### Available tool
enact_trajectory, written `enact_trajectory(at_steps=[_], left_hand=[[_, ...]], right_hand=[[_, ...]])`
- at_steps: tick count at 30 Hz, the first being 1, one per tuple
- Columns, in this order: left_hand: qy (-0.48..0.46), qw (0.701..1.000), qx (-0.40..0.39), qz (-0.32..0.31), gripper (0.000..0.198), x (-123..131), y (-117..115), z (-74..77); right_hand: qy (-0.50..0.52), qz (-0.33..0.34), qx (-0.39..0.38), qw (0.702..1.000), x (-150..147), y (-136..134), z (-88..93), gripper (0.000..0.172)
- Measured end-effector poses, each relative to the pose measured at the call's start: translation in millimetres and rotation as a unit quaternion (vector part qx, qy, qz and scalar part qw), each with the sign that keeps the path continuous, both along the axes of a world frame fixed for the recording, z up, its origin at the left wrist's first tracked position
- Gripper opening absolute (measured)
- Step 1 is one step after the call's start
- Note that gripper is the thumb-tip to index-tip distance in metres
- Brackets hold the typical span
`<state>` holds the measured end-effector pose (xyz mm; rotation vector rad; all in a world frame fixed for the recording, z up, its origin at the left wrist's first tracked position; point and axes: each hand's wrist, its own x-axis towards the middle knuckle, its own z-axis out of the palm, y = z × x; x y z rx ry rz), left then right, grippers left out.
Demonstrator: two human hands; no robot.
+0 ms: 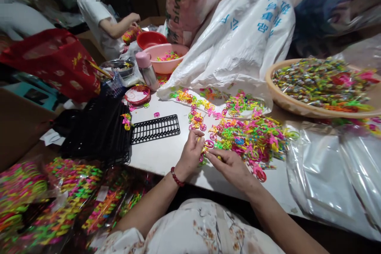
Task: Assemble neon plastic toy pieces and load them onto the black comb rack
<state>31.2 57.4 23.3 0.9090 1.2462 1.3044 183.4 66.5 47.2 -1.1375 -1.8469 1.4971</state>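
My left hand (192, 154), with a red bead bracelet at its wrist, is closed on a small yellow-and-pink plastic toy (206, 147) at the table's front. On the same toy my right hand (230, 165) pinches with thumb and forefinger. The toy's exact kind is too small to tell. Just right of my hands spreads a loose pile of brightly coloured plastic toys (253, 137), several with round wheel-like parts. To the left lies a black slotted plastic rack (156, 129) on the white table (149, 156).
Stacked black racks (98, 135) stand left. Behind the pile leans a white woven sack (238, 43). A wide basin (272, 87) of wrapped pieces and clear plastic bags (321, 170) are right. Bagged toys (65, 202) lie lower left. Another person (104, 24) works beyond a flask (147, 71).
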Motion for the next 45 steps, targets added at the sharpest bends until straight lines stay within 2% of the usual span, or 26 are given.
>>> enact_trajectory(at_steps=[2, 4, 6, 8, 9, 11, 13, 16, 18, 20, 22, 24, 26, 28, 30, 31, 34, 37, 40, 43, 45], left_hand=[[0.079, 0.996, 0.039, -0.018, 0.02, -1.1, 7.0, -0.7], [0.161, 0.985, 0.058, 0.005, 0.021, -5.9, 19.5, -3.1], [0.253, 0.964, 0.066, 0.042, 0.016, -13.8, 36.1, -8.0], [0.364, 0.926, 0.076, 0.064, 0.01, -22.1, 53.0, -15.8], [0.413, 0.905, 0.078, 0.066, 0.012, -25.5, 60.4, -20.3], [0.471, 0.877, 0.068, 0.061, 0.016, -30.4, 71.3, -29.5], [0.471, 0.879, 0.047, 0.049, 0.018, -32.7, 76.6, -36.3], [0.371, 0.926, -0.023, 0.061, 0.027, -34.7, 76.2, -38.1], [0.275, 0.956, -0.067, 0.073, 0.033, -36.8, 72.8, -34.2], [0.141, 0.984, -0.087, 0.066, 0.034, -39.2, 67.9, -28.3], [-0.028, 0.994, -0.099, 0.032, 0.03, -40.8, 61.5, -22.6], [-0.171, 0.978, -0.119, 0.0, 0.026, -40.2, 53.6, -18.4], [-0.281, 0.947, -0.152, -0.009, 0.02, -37.1, 45.4, -15.2], [-0.379, 0.904, -0.195, 0.004, 0.01, -32.9, 39.2, -11.4], [-0.45, 0.87, -0.201, 0.029, 0.005, -30.3, 37.9, -5.6], [-0.467, 0.864, -0.18, 0.044, 0.009, -30.2, 39.5, -2.1], [-0.448, 0.881, -0.111, 0.101, 0.014, -34.8, 50.8, 8.3], [-0.408, 0.888, -0.163, 0.134, 0.013, -40.6, 61.7, 12.4], [-0.397, 0.885, -0.205, 0.128, 0.012, -39.4, 62.5, 8.3], [-0.391, 0.883, -0.229, 0.124, 0.016, -32.0, 54.5, 2.0], [-0.397, 0.885, -0.217, 0.107, 0.02, -26.5, 46.8, 0.1]], right_hand=[[-0.025, -0.011, 0.025, 0.999, 9.4, 0.9, -2.0, 0.039], [-0.066, -0.058, 0.096, 0.991, 23.5, 5.3, -3.9, 0.035], [-0.131, -0.143, 0.204, 0.959, 38.1, 11.6, -4.3, 0.035], [-0.18, -0.214, 0.287, 0.916, 48.4, 17.0, -3.4, 0.039], [-0.184, -0.23, 0.309, 0.904, 50.8, 18.6, -2.8, 0.039], [-0.158, -0.215, 0.314, 0.911, 49.4, 18.7, -2.0, 0.03], [-0.122, -0.171, 0.272, 0.939, 42.0, 14.9, -2.8, 0.025], [-0.097, -0.129, 0.15, 0.976, 28.3, 5.9, -7.1, 0.027], [-0.077, -0.131, 0.074, 0.986, 22.1, 1.6, -11.0, 0.032], [-0.043, -0.138, 0.03, 0.989, 19.2, 0.5, -14.4, 0.039], [-0.007, -0.147, 0.016, 0.989, 18.5, 2.7, -16.8, 0.042], [0.004, -0.169, 0.013, 0.986, 18.8, 6.8, -18.2, 0.043], [0.001, -0.185, -0.001, 0.983, 18.6, 11.0, -19.2, 0.044], [0.022, -0.174, -0.017, 0.984, 17.2, 13.9, -19.6, 0.044], [0.053, -0.154, -0.021, 0.986, 14.5, 14.8, -19.3, 0.041], [0.063, -0.148, -0.02, 0.987, 13.0, 14.6, -18.8, 0.04], [0.062, -0.134, -0.027, 0.989, 9.8, 12.2, -17.9, 0.038], [0.042, -0.142, 0.01, 0.989, 10.7, 10.3, -20.9, 0.034], [0.033, -0.167, 0.046, 0.984, 14.1, 10.1, -26.3, 0.033], [0.056, -0.177, -0.008, 0.983, 16.3, 10.3, -29.4, 0.035], [0.086, -0.193, -0.047, 0.976, 15.8, 10.7, -29.7, 0.036]])
